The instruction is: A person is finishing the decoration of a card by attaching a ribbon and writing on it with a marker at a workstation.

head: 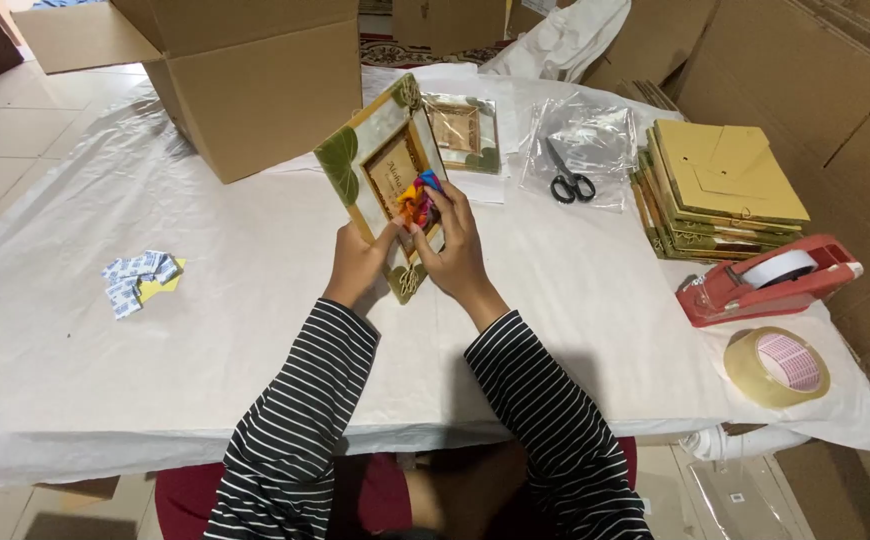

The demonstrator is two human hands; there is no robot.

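A person in striped sleeves is holding a green and cream picture frame [380, 165] tilted upright above the middle of a white-covered worktop [255, 300]. The left hand [357, 262] is gripping the frame's lower edge. The right hand [455, 250] is pinching a bright multicoloured cloth [417, 198] against the frame's front. A second frame [463, 130] is lying just beyond. Far left is standing an open cardboard box [255, 80]. To the right are lying scissors [567, 180], stacked frames [720, 190], a red tape dispenser [770, 280] and a tape roll [777, 366].
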